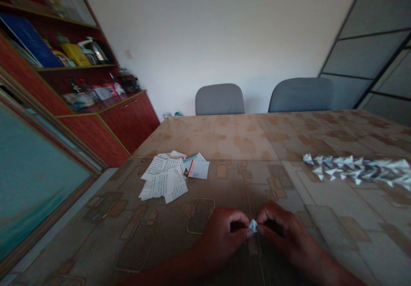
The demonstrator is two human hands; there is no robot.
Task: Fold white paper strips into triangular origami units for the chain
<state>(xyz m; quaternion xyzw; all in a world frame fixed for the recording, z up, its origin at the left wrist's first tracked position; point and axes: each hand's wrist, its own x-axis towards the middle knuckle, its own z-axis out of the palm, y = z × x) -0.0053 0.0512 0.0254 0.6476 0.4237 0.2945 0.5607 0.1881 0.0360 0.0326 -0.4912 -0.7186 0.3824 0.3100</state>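
A small folded piece of white paper (pixel 253 225) is held just above the patterned table near its front edge. My left hand (pixel 224 234) pinches its left side between thumb and forefinger. From the right, my right hand (pixel 285 234) pinches the other side in the same way. A loose pile of printed paper slips (pixel 165 179) lies on the table to the left, beyond my left hand. Rows of pointed folded paper pieces (pixel 356 168) stretch along the right side of the table.
The table (pixel 221 138) has a patterned cover. Two grey chairs (pixel 220 99) stand at its far side against a white wall. A red cabinet with shelves (pixel 128 121) stands at the left, holding bottles, a kettle and boxes.
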